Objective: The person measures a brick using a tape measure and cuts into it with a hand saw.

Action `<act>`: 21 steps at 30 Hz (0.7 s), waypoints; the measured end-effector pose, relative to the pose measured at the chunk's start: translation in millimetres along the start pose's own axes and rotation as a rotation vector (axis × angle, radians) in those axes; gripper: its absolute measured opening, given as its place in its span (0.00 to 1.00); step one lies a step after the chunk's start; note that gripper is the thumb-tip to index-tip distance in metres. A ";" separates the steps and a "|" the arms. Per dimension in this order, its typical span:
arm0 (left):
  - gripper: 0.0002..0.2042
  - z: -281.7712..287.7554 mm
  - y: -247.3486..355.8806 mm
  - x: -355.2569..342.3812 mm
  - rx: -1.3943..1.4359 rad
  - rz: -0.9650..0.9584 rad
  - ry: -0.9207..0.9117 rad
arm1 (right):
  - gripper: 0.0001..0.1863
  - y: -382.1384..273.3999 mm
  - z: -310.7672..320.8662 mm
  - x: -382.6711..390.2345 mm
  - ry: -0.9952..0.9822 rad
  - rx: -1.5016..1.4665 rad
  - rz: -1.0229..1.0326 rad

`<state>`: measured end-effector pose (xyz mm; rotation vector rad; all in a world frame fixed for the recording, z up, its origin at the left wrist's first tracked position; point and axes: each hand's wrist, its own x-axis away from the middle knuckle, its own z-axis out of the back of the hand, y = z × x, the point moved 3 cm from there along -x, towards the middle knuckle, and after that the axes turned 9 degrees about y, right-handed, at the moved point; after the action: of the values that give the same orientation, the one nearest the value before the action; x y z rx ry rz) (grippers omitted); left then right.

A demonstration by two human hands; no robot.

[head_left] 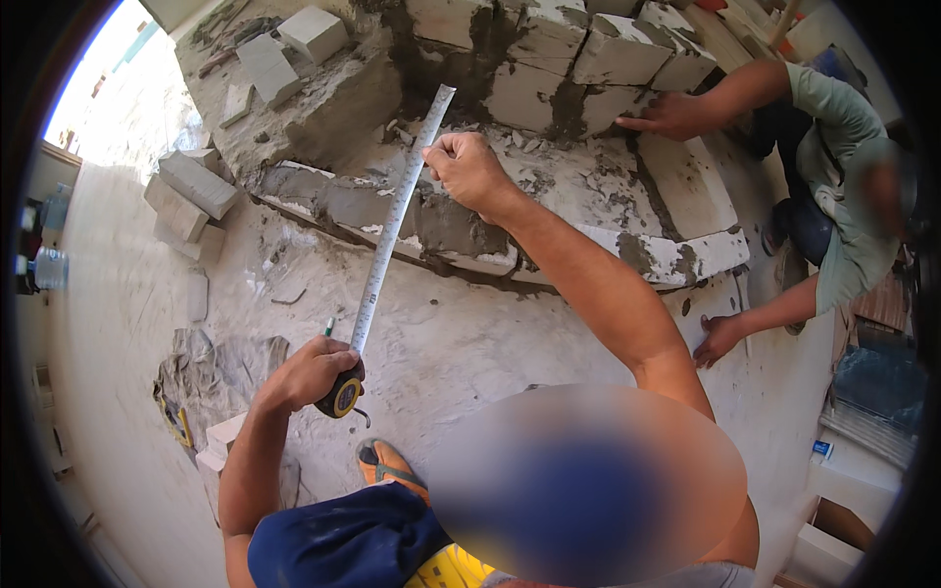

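Rough pale floor, dusted and strewn with chips, spreads beneath a wall of white blocks smeared with gray mortar at the top of the frame, with a low curved block ledge before it. At center left, a tape measure runs from its black-and-yellow case up to a free end over the ledge, the pale blade slanting across the ledge's front edge.

Taking a sound reading probably calls for a blade drawn straight and unbent, its end set squarely on the chosen point, clear of loose mortar crumbs, and the scale read from directly above. Whether that end touches anything cannot be told.

The person's left hand closes around the case, a green-tipped pencil poking out beyond the fingers. The right hand pinches the blade just short of its free end, the other fingers curled in. At right, a co-worker's upper hand points a finger toward the blocks; the lower hand, fingers spread, is at the floor. Loose blocks lie stacked at left.
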<state>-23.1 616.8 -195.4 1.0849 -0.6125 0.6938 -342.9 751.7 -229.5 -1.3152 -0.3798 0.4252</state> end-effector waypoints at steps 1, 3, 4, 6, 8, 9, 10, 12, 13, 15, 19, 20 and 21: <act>0.18 -2.8 -2.2 -0.1 0.000 0.007 -0.003 | 0.16 1.7 0.7 1.6 0.001 0.016 0.002; 0.18 -5.5 -8.3 1.0 0.004 0.024 0.002 | 0.16 -0.1 -0.4 4.3 0.021 0.038 0.021; 0.18 -7.1 -10.0 0.7 0.006 0.033 0.004 | 0.16 -1.1 0.9 5.1 0.031 0.050 0.031; 0.18 -7.5 -10.9 2.9 -0.010 0.022 0.017 | 0.16 -3.2 1.3 4.3 0.020 0.029 -0.029; 0.18 -7.5 -8.8 3.4 -0.030 0.016 0.028 | 0.17 -3.8 2.2 4.0 0.017 0.022 -0.041; 0.18 -7.7 -6.6 3.5 -0.043 0.016 0.033 | 0.17 -3.5 2.2 3.9 0.019 0.027 -0.022; 0.18 -7.7 -4.9 3.4 -0.055 0.015 0.038 | 0.16 -3.2 2.8 3.6 0.022 0.031 -0.004; 0.18 -7.5 -5.4 3.5 -0.060 0.020 0.038 | 0.17 -2.4 3.4 2.3 0.040 0.074 -0.018; 0.17 -7.4 -5.9 3.4 -0.063 0.022 0.039 | 0.18 -2.0 3.6 1.2 0.048 0.095 -0.025; 0.18 -6.3 -4.3 2.2 -0.074 -0.010 0.035 | 0.18 0.0 6.4 -2.7 0.068 0.109 -0.005; 0.18 0.1 -5.0 -1.4 -0.093 -0.046 0.034 | 0.20 -1.9 5.7 -9.7 0.072 0.058 -0.053; 0.18 0.5 -2.9 -1.5 -0.088 -0.044 0.036 | 0.20 -1.7 5.5 -11.2 0.071 0.043 -0.056; 0.18 0.5 0.4 -0.6 -0.082 -0.040 0.039 | 0.20 -1.4 4.9 -12.5 0.069 0.028 -0.059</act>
<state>-23.8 616.3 -195.5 1.0029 -0.5796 0.6478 -356.0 749.3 -227.4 -1.2844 -0.3526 0.3338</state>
